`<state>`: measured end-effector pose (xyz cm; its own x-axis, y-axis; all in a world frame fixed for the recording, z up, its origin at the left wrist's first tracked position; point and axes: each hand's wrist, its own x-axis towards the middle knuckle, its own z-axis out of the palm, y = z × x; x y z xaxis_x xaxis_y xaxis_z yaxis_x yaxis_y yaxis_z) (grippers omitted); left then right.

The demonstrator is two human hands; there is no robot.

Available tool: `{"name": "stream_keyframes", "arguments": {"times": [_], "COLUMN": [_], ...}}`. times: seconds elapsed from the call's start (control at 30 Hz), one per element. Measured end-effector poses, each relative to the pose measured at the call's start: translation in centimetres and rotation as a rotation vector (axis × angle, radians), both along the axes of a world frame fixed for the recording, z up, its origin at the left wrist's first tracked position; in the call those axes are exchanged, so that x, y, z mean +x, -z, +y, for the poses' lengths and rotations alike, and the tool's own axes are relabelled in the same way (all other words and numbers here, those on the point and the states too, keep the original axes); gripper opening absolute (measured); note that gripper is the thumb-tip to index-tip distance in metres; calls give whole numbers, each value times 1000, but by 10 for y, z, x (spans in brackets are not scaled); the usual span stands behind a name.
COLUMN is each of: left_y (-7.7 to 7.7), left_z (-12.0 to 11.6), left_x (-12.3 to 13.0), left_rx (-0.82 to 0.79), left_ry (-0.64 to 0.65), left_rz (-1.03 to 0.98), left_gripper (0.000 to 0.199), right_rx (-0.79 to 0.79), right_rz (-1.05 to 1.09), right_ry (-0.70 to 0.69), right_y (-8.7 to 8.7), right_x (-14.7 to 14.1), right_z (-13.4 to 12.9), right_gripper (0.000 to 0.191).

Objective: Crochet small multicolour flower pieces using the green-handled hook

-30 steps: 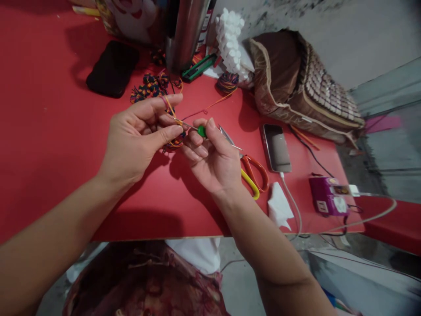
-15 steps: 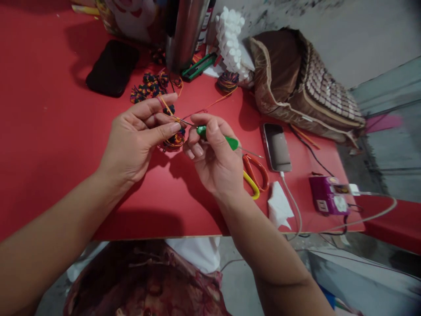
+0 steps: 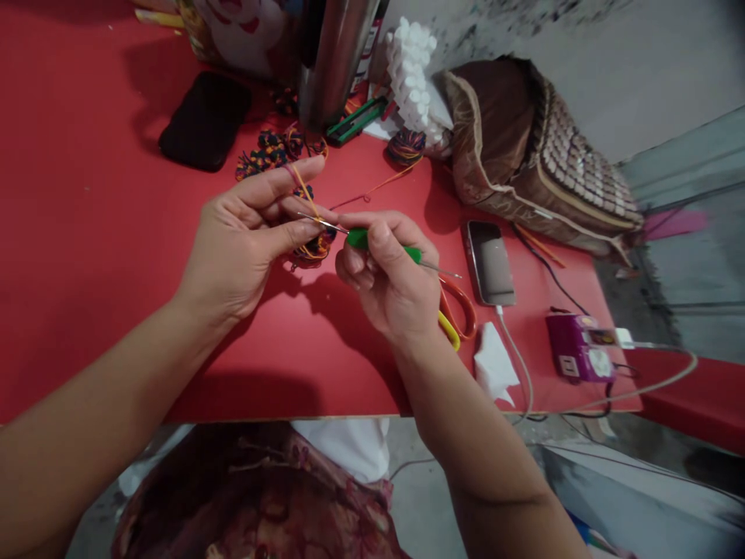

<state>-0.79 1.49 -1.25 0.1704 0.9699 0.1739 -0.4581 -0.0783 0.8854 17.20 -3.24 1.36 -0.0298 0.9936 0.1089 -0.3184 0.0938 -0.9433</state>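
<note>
My left hand (image 3: 241, 237) pinches a dark multicoloured crocheted piece (image 3: 317, 248) between thumb and fingers. Orange yarn (image 3: 303, 189) loops over its raised index finger. Closed around the green handle (image 3: 358, 239) of a thin metal crochet hook is my right hand (image 3: 393, 272). The hook's tip lies at the yarn beside my left thumb, and its other metal end points right. A strand runs from the work up to a small ball of dark multicoloured yarn (image 3: 406, 146). More crocheted pieces (image 3: 271, 151) lie behind my left hand.
On the red table (image 3: 105, 272) are a black case (image 3: 205, 120), a metal bottle (image 3: 337, 66), a green cutter (image 3: 356, 122), scissors (image 3: 459, 307), a phone on a cable (image 3: 490, 262), crumpled paper (image 3: 494, 365), a purple box (image 3: 579, 347) and a brown bag (image 3: 512, 140).
My right hand has shifted slightly right and down with the hook. The orange yarn from my left index finger now stretches down to the hook in a longer line.
</note>
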Motion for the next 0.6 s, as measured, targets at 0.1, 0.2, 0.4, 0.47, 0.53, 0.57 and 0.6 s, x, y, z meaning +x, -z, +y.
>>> {"name": "stream_keyframes", "arguments": {"times": [0.1,0.2,0.4,0.47,0.53,0.57,0.6], "left_y": [-4,-9,-12,-12,-12,-11,-11], "left_z": [-2,-5,-12,-14,-15,-15,-15], "left_x": [1,-2,0,1,2,2,2], "left_rx": [25,45,84,82,82,82,82], "left_ry": [-34,-11,-41,-48,-49,-45,-42], "left_rz": [10,21,31,40,34,29,24], "left_gripper": [56,56,43,43,49,51,51], "right_rx": [50,75,52,56,82,91,96], "right_rz": [8,-28,-33,-71,-119,-147,-184], "right_ry": [-35,6,229,254,251,242,235], "right_y": [1,-4,-13,-13,-11,-10,-9], "right_x": [5,2,-21,-24,-22,-19,-16], "right_z": [0,-4,-13,-14,-15,-16,-18], "right_gripper": [18,18,12,15,19,21,21]}}
